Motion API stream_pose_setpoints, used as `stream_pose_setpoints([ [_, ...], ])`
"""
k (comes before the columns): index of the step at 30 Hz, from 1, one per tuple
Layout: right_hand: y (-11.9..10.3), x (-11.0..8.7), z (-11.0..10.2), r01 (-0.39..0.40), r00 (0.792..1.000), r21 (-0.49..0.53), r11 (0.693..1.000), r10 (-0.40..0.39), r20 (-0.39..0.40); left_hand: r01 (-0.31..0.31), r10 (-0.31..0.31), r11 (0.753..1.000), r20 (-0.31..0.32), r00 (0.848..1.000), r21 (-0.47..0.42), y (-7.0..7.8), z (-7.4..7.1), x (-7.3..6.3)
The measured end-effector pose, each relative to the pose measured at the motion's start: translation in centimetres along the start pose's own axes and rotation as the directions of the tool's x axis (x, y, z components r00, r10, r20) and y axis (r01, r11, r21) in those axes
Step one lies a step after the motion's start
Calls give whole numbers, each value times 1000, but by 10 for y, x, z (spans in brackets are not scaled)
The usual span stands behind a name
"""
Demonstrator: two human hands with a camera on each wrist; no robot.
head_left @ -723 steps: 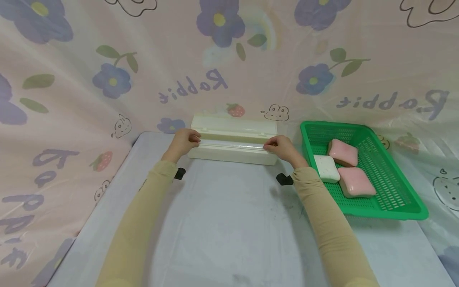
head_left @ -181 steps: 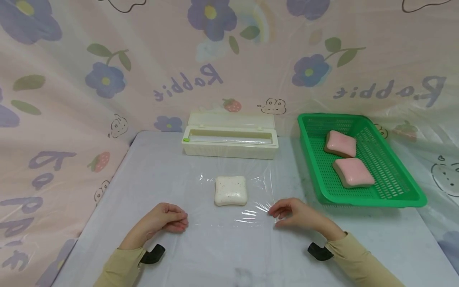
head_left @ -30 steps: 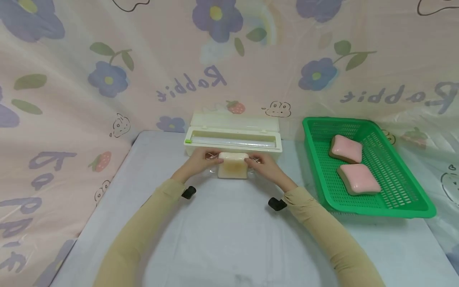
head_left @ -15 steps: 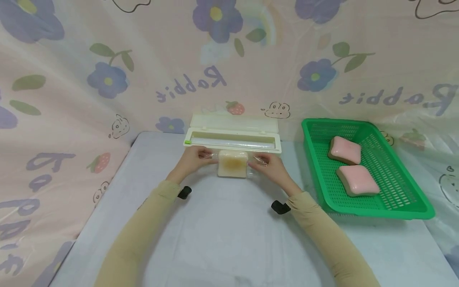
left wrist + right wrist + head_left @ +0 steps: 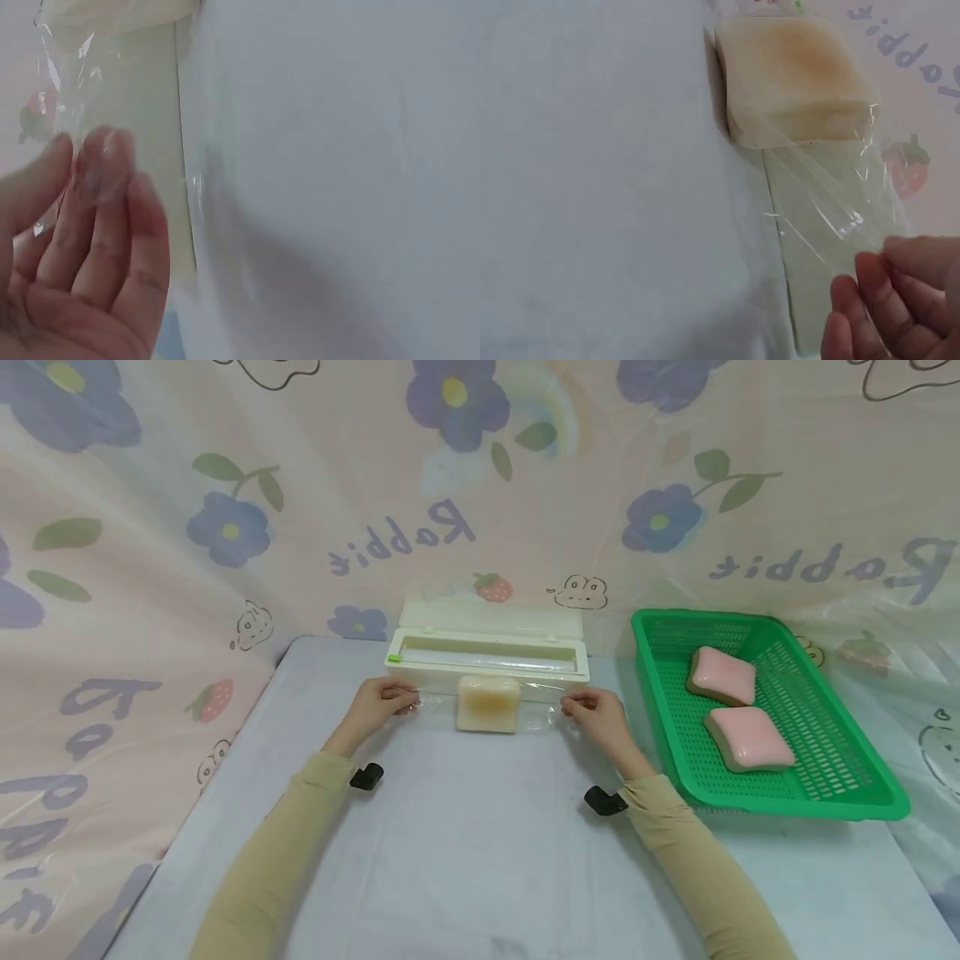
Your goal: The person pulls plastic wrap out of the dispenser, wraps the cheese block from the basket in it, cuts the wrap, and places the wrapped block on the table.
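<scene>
Pinches the clear film [image 5: 538, 713] at opposite ends with the left hand [image 5: 375, 705] and the right hand [image 5: 602, 718], well apart, with the wrapped bread [image 5: 488, 704] between them, near the box [image 5: 427, 677] just beyond.

Makeshift tabletop booth, rm type unclear, shown by a white-covered table [image 5: 480, 860] w/ a pastel sheet [image 5: 315, 452] hung close at back & both sides, printed w/ flowers, strawberries, rabbits & reversed lettering, plus household-type bits, e.g. film box [image 5: 487, 638] & green basket [image 5: 825, 718].
</scene>
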State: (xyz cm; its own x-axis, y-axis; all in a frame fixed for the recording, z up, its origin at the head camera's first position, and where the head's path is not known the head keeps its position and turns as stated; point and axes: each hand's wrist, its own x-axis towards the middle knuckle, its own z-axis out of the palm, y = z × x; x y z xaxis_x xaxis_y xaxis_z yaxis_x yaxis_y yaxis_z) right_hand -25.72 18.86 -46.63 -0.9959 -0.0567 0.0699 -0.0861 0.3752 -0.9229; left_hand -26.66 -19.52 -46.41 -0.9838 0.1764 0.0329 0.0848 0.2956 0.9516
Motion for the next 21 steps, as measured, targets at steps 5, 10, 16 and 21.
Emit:
stream_pose_setpoints([
  [5,-2,1,3,-71,994,-16,997,69,-86,101,-90,994,-185,978,46,3,6,1],
  [10,-3,-2,8,-103,982,-78,992,90,-165,222,-179,966,-280,943,132,11,14,-1],
  [16,-2,-1,11,-132,990,107,985,135,-26,275,-274,961,-195,942,-26,13,18,0],
  [21,-1,3,13,-216,976,223,951,216,24,262,-272,962,-173,946,-77,11,21,1],
])
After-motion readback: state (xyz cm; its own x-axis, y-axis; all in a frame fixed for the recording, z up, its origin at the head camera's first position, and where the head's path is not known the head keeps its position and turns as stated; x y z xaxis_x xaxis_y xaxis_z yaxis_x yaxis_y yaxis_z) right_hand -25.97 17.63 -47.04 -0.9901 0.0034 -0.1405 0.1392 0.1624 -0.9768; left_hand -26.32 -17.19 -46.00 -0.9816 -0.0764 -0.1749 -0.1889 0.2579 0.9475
